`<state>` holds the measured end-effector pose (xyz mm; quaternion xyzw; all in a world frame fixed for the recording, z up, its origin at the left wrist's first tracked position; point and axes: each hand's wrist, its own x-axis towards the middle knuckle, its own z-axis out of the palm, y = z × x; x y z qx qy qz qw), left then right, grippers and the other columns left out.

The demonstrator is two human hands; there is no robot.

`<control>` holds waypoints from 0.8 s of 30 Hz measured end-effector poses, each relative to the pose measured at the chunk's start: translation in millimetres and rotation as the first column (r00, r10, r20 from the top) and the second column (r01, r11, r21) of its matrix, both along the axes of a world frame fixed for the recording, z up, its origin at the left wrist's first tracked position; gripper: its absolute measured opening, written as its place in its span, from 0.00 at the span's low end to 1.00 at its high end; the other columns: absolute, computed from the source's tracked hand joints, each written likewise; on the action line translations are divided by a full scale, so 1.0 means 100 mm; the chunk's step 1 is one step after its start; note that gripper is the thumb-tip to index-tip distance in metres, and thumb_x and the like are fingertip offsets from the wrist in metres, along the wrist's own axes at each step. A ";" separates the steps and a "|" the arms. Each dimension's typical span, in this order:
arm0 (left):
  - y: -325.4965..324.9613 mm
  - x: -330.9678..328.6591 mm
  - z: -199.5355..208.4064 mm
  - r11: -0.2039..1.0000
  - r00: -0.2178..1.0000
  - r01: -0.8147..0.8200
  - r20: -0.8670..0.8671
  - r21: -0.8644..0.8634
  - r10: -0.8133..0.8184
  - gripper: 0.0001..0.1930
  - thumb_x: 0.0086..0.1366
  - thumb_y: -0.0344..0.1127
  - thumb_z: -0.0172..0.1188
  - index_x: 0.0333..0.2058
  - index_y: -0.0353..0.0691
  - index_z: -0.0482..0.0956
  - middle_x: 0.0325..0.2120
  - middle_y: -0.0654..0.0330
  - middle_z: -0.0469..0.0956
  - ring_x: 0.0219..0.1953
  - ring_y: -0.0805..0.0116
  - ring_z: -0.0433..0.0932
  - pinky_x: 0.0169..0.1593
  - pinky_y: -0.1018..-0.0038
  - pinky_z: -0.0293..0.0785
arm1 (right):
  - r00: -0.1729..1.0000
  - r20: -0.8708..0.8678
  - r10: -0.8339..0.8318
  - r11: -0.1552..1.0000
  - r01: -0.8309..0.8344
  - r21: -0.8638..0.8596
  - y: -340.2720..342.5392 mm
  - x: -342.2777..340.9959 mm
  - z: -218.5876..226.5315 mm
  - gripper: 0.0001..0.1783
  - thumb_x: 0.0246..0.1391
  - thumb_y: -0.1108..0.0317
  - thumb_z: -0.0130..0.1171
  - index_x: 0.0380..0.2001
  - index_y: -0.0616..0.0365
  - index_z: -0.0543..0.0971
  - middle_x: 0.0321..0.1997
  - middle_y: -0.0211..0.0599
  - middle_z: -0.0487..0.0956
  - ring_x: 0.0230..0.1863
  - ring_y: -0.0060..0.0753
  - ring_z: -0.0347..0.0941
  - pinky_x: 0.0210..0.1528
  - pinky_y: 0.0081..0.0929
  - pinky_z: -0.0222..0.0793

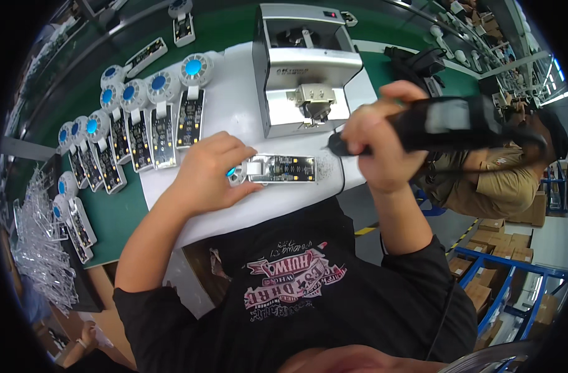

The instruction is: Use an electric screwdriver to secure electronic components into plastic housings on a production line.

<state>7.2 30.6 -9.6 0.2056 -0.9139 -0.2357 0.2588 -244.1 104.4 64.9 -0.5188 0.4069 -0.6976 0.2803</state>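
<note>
My left hand [214, 171] grips the round white end of a small device, with a bit of its blue disc showing between thumb and fingers. The device's flat part, a black circuit board [292, 168] in a clear-white housing, lies on the white sheet [218, 217] and points right. My right hand [383, 140] is wrapped round a black electric screwdriver [442, 124], held above the sheet to the right of the board. Its tip end [340, 145] points left, apart from the board. Behind both hands stands a silver screw feeder [309, 74].
Several similar devices [131, 124] with blue discs stand in rows at the left. A heap of clear plastic pieces [44, 242] lies at the far left. More boards [146, 56] lie behind on the green table [225, 31]. To the right are another person [498, 174] and a blue rack [514, 298] with cartons.
</note>
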 end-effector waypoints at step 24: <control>0.02 -0.02 0.00 0.997 0.997 -0.076 0.019 0.021 0.076 0.23 0.45 0.41 0.78 0.39 0.38 0.83 0.32 0.57 0.80 0.37 0.56 0.79 0.38 0.64 0.77 | 0.992 0.107 -0.070 0.996 0.062 0.071 0.30 0.07 -0.11 0.19 0.55 0.79 0.52 0.51 0.66 0.66 0.20 0.30 0.68 0.16 0.25 0.65 0.26 0.33 0.71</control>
